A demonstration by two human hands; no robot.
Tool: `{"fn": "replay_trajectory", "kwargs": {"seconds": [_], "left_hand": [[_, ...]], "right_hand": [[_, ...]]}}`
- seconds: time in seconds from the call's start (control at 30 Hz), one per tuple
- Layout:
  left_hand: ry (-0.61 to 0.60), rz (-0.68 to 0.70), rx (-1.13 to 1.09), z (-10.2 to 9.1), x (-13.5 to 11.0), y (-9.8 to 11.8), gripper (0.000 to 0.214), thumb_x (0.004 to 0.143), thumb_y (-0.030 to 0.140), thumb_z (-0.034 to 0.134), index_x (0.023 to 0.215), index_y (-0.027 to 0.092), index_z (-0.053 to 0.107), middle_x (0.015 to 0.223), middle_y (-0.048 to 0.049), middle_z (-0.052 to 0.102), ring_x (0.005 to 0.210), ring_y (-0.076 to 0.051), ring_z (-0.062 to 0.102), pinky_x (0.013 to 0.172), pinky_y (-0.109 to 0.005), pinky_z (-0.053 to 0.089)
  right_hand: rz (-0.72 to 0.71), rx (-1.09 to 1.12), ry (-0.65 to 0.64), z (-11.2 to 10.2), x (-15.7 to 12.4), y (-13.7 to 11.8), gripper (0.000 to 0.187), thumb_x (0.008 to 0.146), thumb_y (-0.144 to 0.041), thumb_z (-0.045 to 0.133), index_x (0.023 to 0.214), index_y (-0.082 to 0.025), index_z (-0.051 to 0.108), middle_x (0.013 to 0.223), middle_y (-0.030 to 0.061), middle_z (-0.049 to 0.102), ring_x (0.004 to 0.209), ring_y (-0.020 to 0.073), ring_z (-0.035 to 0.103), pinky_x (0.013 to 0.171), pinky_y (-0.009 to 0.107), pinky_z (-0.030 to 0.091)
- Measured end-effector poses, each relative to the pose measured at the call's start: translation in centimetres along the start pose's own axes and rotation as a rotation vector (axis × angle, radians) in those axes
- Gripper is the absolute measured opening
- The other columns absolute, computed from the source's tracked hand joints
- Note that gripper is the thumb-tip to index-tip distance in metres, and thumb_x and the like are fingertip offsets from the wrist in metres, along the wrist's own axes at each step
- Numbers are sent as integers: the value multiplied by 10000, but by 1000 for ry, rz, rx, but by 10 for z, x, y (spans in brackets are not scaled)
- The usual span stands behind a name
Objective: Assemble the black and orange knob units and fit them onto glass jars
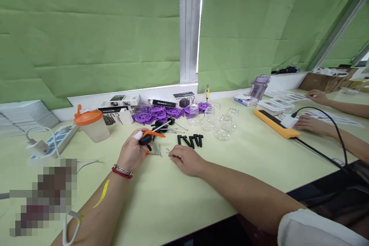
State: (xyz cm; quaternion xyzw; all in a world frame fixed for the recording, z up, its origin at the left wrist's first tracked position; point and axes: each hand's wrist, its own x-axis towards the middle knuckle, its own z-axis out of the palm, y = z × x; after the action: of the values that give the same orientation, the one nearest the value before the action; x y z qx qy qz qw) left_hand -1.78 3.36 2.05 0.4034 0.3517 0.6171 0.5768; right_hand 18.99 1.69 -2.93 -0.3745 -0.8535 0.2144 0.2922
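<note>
My left hand (134, 150) is closed round a black-and-orange plastic part (145, 138), whose orange strip sticks out to the right. Its exact kind I cannot make out. My right hand (187, 160) rests on the table with its fingertips pinched together, beside several tiny screws (167, 150); anything between the fingertips is hidden. Between the hands lie several longer metal screws (157, 150). Just beyond my right hand is a row of short black angled pieces (191, 141). Metal rods (173, 130) and black round parts (170, 121) lie behind my left hand.
Purple wheel-shaped parts (157, 113), cup holder boxes (119, 117) and clear cups (226, 122) stand towards the back. An orange-lidded cup (92, 125) and a power strip (57, 142) are left. Rightward, an orange power strip (273, 125) lies near another person's hands (309, 123).
</note>
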Motion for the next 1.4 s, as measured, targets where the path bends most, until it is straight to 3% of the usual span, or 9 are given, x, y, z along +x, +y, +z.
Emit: {"fn": "replay_trajectory", "kwargs": {"seconds": [0.17, 0.33, 0.47, 0.67, 1.03, 1.4], "left_hand": [[51, 43, -23, -4, 6, -4, 129, 806, 239, 523, 855, 151, 602, 765, -51, 607, 576, -142, 544, 556, -281, 432], [36, 46, -17, -1, 2, -1, 117, 790, 230, 532, 843, 147, 594, 736, -43, 602, 572, -137, 542, 561, -271, 425], [35, 32, -8, 0, 1, 0, 120, 794, 240, 523, 856, 154, 579, 725, -33, 599, 561, -134, 538, 553, -265, 414], [32, 29, 1, -2, 2, -3, 133, 783, 258, 541, 860, 155, 573, 733, -26, 596, 566, -131, 532, 556, -265, 404], [54, 45, 5, -3, 3, -3, 132, 756, 244, 549, 844, 152, 585, 722, -27, 582, 578, -135, 518, 554, -272, 393], [65, 5, 30, -6, 4, -8, 144, 765, 258, 543, 849, 152, 591, 716, -30, 601, 561, -132, 522, 542, -261, 376]], "right_hand": [[-351, -634, -125, 15, 16, -10, 203, 888, -91, 440, 961, -142, 622, 968, 96, 632, 886, 199, 512, 707, 323, 391], [-534, -864, -150, 23, 36, -23, 192, 895, -88, 427, 855, -110, 613, 864, 116, 636, 870, 227, 521, 692, 353, 358], [-593, -914, -202, 26, 42, -28, 211, 882, -77, 429, 811, -99, 626, 791, 119, 646, 770, 219, 548, 663, 359, 341], [-630, -911, -254, 24, 42, -28, 224, 881, -56, 414, 834, -85, 631, 822, 136, 655, 775, 210, 562, 660, 350, 344], [-489, -805, -245, 31, 26, -39, 150, 839, -57, 463, 822, -122, 597, 819, 76, 605, 779, 194, 546, 651, 325, 358], [-613, -818, -269, 29, 18, -51, 175, 845, -39, 445, 812, -123, 595, 824, 90, 599, 743, 190, 549, 652, 334, 370]]}}
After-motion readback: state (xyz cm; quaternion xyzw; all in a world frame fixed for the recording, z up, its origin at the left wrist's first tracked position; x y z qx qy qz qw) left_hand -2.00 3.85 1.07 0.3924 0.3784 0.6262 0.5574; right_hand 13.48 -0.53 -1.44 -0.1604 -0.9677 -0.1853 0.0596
